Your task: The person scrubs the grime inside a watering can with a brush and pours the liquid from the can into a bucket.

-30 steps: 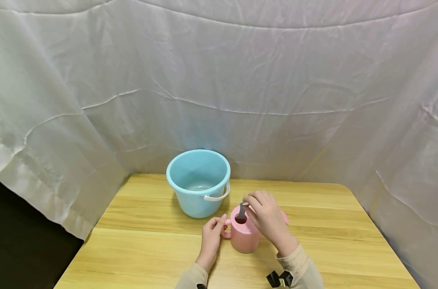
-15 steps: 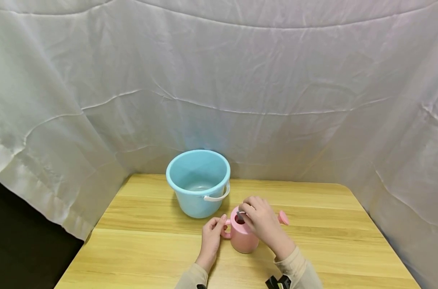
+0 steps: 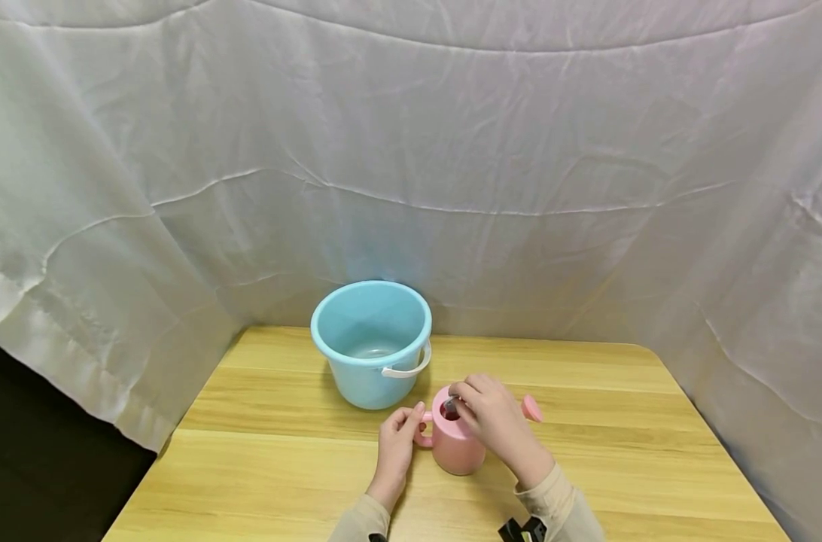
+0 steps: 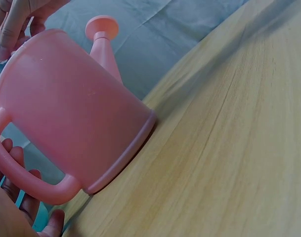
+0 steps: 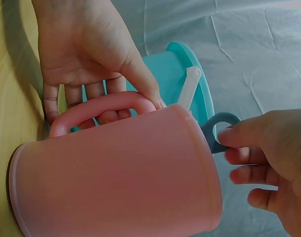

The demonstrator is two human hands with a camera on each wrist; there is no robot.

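The left hand [image 3: 394,444] grips the upright watering can [image 3: 458,452], spout [image 4: 105,57] rightward; the right hand [image 3: 497,419] pinches a gray ringed tool [image 5: 209,132].

Lower end of grey tool [image 5: 210,134] hidden inside pink watering can [image 3: 457,453]. In head view, my right hand [image 3: 497,421] blocks base of spout [image 4: 105,60].

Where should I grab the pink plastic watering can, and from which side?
Probably its curved pink handle, from the left: the can stands upright, and that open loop sticks out there, away from the pink spout. The left hand grips the handle there.
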